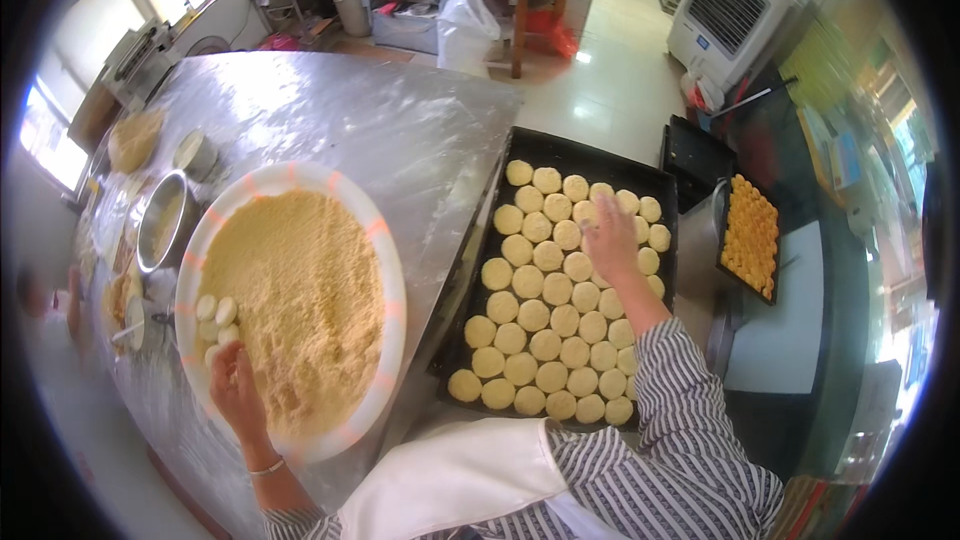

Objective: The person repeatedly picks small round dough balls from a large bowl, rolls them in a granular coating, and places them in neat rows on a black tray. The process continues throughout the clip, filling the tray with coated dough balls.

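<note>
A wide white plastic basin (390, 292) with orange marks on its rim holds a bed of yellowish crumbs (307, 277). Several pale dough discs (219, 315) lie in a small cluster at the basin's left side. My left hand (236, 386) reaches over the near left rim, fingers curled by the lowest disc; whether it grips one is hidden. To the right, a black baking tray (592, 146) carries rows of round crumb-coated cakes (556, 289). Over the tray's upper right part, my right hand (611, 236) lies palm down with fingers extended, covering some cakes.
The basin stands on a metal table (360, 112). Beyond its left side are a steel bowl (163, 221), a small tub (195, 154) and a plastic bag (135, 141). A tray of orange-brown baked pieces (750, 236) sits at the right. At far left, another person (56, 315) appears blurred.
</note>
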Action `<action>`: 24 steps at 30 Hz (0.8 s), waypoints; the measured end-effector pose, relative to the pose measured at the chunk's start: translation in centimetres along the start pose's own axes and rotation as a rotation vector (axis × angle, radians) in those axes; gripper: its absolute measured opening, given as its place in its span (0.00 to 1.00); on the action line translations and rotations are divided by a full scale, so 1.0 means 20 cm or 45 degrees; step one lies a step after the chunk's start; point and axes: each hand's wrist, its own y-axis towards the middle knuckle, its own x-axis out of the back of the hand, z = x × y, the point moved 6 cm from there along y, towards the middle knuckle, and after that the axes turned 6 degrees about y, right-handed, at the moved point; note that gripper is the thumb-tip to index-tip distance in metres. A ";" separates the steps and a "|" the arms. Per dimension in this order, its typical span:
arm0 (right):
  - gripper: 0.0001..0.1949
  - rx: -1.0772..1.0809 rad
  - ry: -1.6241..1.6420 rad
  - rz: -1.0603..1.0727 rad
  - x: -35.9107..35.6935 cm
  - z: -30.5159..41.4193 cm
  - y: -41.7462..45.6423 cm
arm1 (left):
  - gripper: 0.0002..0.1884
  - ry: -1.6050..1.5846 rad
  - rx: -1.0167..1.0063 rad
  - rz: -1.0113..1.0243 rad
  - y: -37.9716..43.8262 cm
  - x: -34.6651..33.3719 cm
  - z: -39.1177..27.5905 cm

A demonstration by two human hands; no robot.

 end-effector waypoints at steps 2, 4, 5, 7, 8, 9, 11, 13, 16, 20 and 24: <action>0.28 -0.021 0.187 -0.151 0.12 0.02 0.00 | 0.09 0.019 -0.003 -0.055 0.02 0.07 0.02; 0.25 0.018 0.378 -0.233 0.23 0.14 0.01 | 0.09 0.026 0.099 -0.072 0.00 0.15 0.15; 0.24 0.114 0.464 -0.291 0.22 0.12 0.00 | 0.09 0.036 0.149 -0.100 0.01 0.20 0.22; 0.24 0.207 0.505 -0.275 0.27 0.27 0.00 | 0.09 0.085 -0.024 -0.200 0.01 0.29 0.34; 0.24 0.218 0.712 -0.249 0.34 0.34 -0.01 | 0.10 0.054 -0.062 -0.179 0.05 0.31 0.30; 0.23 0.263 0.683 -0.278 0.38 0.41 -0.02 | 0.11 0.215 -0.015 -0.190 0.07 0.33 0.31; 0.22 0.362 0.635 -0.242 0.48 0.69 -0.06 | 0.13 0.306 -0.008 -0.196 0.11 0.38 0.29; 0.21 0.493 0.657 -0.192 0.54 0.99 -0.10 | 0.14 0.364 -0.037 -0.148 0.16 0.38 0.33; 0.17 0.745 0.692 -0.021 0.52 1.42 -0.13 | 0.17 0.467 -0.087 0.005 0.18 0.36 0.36; 0.17 1.241 0.685 0.107 0.40 2.04 -0.22 | 0.20 0.671 -0.132 0.240 0.18 0.30 0.42; 0.18 1.514 0.710 0.396 0.21 2.57 -0.33 | 0.22 0.777 -0.231 0.294 0.20 0.25 0.45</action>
